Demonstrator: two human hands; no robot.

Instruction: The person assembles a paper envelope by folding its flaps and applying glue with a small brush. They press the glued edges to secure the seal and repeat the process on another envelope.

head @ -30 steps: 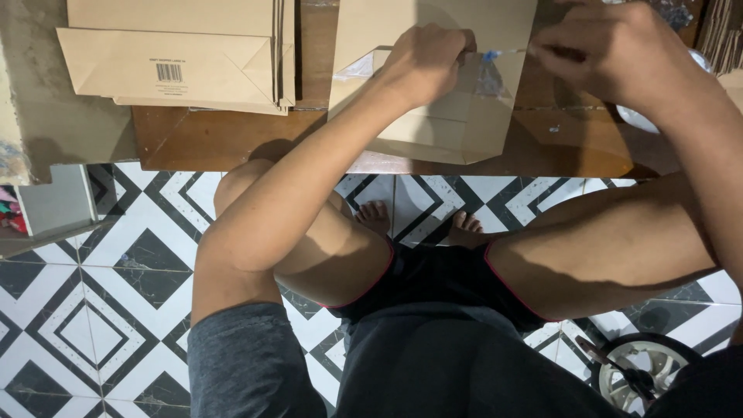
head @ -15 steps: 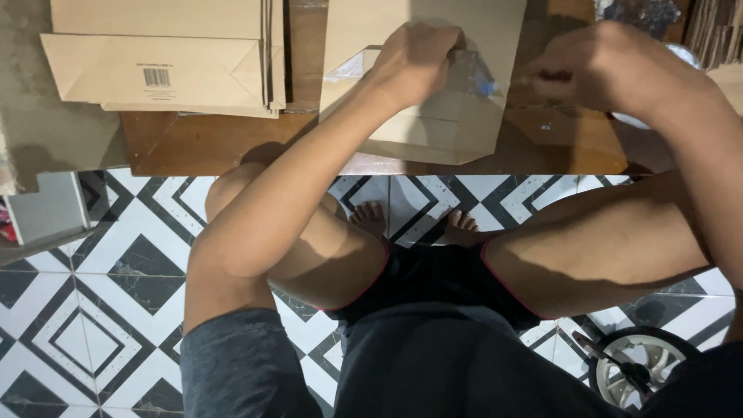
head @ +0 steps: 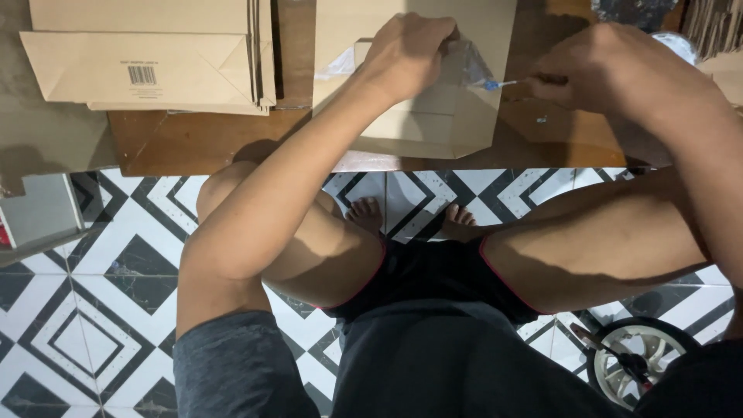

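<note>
From the head camera, looking down, the person sits with knees bent over a black-and-white tiled floor (head: 70, 325).

At about 12 o'clock lies a flat brown paper bag (head: 433, 128) on a wooden table (head: 201, 143). It lies flat so that both hands can work on its top part.

The left hand (head: 406, 54) is curled over the upper part of the bag, fingers bent and pressed down. It seems to pin a clear plastic piece (head: 470, 62) against the paper so it does not slide. Whether the fingers pinch the plastic or only press on it is hidden.

At about 1 o'clock, the right hand (head: 619, 70) is closed, fingers pressed together around a thin stick with a blue tip (head: 495, 83). The tip points left, toward the clear plastic, just beside the left hand. Holding it low and sideways likely lets the tip reach the edge of the plastic.

At about 10 o'clock sits a stack of more brown bags (head: 155, 58), well apart from the hands, out of the way.

At about 5 o'clock, on the floor, is a small wheel (head: 631, 371).
</note>
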